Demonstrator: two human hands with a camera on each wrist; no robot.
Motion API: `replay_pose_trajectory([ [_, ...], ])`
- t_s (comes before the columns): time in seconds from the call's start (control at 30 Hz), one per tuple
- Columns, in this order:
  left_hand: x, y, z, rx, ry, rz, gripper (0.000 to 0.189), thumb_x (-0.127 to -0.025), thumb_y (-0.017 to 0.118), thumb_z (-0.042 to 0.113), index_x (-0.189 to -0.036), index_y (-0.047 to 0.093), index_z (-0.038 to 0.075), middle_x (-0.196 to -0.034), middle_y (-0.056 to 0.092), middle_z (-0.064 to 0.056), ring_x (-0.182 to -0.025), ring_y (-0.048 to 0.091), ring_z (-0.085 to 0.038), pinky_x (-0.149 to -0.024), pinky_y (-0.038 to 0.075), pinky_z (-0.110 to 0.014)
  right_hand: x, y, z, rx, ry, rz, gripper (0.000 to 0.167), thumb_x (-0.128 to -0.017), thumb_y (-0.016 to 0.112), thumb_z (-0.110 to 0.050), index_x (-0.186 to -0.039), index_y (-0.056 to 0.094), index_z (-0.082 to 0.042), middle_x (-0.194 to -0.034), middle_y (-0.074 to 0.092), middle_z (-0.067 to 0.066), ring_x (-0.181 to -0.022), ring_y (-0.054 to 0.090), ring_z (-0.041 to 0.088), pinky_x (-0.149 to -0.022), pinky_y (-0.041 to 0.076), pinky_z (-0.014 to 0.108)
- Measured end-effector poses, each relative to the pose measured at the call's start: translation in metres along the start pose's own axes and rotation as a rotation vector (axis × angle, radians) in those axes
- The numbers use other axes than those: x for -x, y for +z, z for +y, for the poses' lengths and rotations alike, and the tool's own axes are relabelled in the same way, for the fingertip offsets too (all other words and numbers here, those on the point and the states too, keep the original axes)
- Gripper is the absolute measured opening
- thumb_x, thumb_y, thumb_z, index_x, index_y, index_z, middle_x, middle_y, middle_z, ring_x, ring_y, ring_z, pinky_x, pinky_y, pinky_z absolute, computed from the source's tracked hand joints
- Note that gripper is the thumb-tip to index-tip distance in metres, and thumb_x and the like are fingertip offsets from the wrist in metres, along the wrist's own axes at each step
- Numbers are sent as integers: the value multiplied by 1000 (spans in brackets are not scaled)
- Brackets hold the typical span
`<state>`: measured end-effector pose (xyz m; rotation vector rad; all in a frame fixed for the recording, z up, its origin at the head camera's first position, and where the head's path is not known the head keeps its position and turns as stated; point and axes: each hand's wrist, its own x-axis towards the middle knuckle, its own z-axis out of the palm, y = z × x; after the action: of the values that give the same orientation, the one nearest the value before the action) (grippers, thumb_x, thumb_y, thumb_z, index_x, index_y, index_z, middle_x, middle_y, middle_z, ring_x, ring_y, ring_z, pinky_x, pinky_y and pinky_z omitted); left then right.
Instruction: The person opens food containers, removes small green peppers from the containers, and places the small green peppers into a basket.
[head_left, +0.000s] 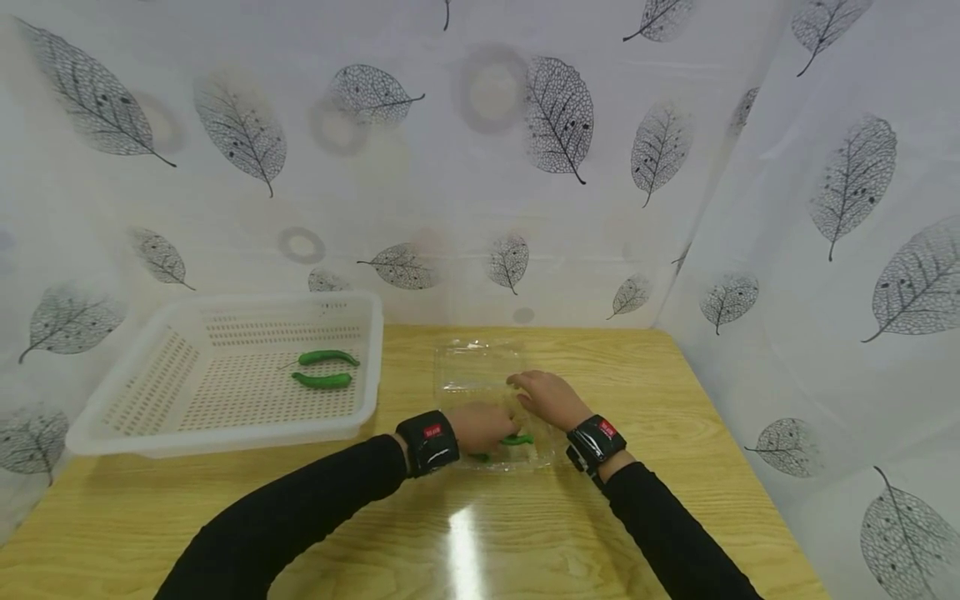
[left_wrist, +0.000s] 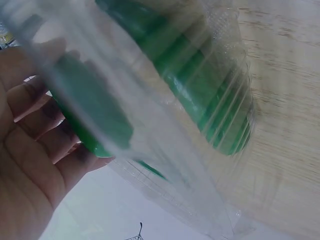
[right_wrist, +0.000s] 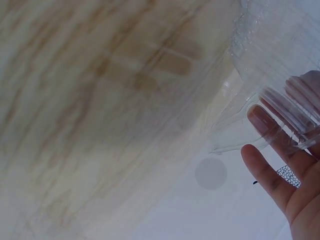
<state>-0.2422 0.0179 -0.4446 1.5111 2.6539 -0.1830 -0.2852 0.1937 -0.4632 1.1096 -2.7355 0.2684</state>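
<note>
A clear plastic clamshell box [head_left: 480, 367] lies with its lid raised towards the back of the wooden table. My left hand [head_left: 480, 427] reaches into its front half. In the left wrist view, the left fingers curl round a green chili pepper [left_wrist: 92, 107], seen through the clear wall. Another green chili pepper [left_wrist: 200, 95] rests behind the ribbed plastic. A green chili pepper [head_left: 517, 439] also shows beside the left hand in the head view. My right hand [head_left: 552, 398] is at the box's right edge, its fairly straight fingers [right_wrist: 262, 120] against the clear plastic; its thumb is hidden.
A white perforated basket [head_left: 247, 433] stands on the left of the table, with two green chili peppers [head_left: 322, 381] near its right side. A leaf-patterned white sheet [head_left: 465, 183] hangs behind and on the right. The wooden table [head_left: 622, 533] extends in front of the box.
</note>
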Motion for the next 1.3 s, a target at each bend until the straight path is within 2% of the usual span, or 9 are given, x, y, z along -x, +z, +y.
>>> replay_pose_trajectory([
  [0.2,2,-2,-2,74,-30,-18,12,-91,60,22,-100,62,15,-87,64,4,-76,61,-8,-64,50,-22,0,0,-2,-5,-5,5,31,-84,69,-10,-114,64,-9,-105,69,7,-91,66,20,-75,55,32],
  [0.33,5,1,-8,32,-15,10,10,-89,62,20,-98,62,15,-87,63,4,-73,60,-8,-62,50,-23,-1,0,-2,-7,1,-4,30,-84,68,-9,-114,64,-9,-106,69,7,-92,66,20,-75,55,32],
  [0.43,10,-2,-13,-10,-25,1,14,-89,64,22,-101,62,16,-88,63,4,-72,60,-8,-61,50,-23,-1,0,-3,-9,-2,-8,30,-84,68,-10,-114,64,-9,-106,69,7,-91,66,21,-75,55,32],
  [0.6,27,-31,-16,39,-74,-39,19,-88,66,21,-105,61,17,-92,64,4,-81,62,-10,-68,50,-22,0,1,-2,-9,-8,-8,30,-84,69,-10,-114,64,-8,-106,69,8,-92,66,21,-76,55,32],
  [0.77,46,-60,-24,115,-82,6,20,-88,65,18,-108,62,14,-97,65,-1,-87,63,-14,-72,51,-24,0,1,-2,4,5,-10,30,-84,69,-11,-114,64,-9,-105,69,7,-91,67,20,-75,55,32],
  [0.93,68,-82,-47,207,-98,90,17,-87,65,13,-104,61,10,-96,66,-4,-87,63,-18,-75,52,-28,-2,0,-3,0,22,-24,29,-84,68,-9,-114,64,-9,-104,69,8,-90,67,22,-76,55,33],
  [1.0,78,-88,-60,226,-129,110,17,-87,65,13,-103,61,10,-96,66,-4,-88,63,-18,-78,53,-29,-3,-1,-3,-4,32,-29,29,-85,68,-9,-114,64,-9,-105,69,8,-91,67,22,-76,55,34],
  [1.1,94,-100,-80,243,-205,112,17,-87,65,14,-104,62,10,-98,67,-5,-91,63,-19,-82,53,-34,-2,-1,-3,-4,41,-34,29,-85,68,-9,-114,64,-9,-105,69,7,-91,67,22,-76,55,34],
  [1.3,133,-106,-123,252,-358,116,17,-88,63,12,-104,62,7,-98,67,-7,-90,63,-20,-82,53,-38,-2,-1,-3,-8,46,-40,30,-85,68,-9,-114,64,-9,-106,69,7,-92,66,22,-77,55,34],
])
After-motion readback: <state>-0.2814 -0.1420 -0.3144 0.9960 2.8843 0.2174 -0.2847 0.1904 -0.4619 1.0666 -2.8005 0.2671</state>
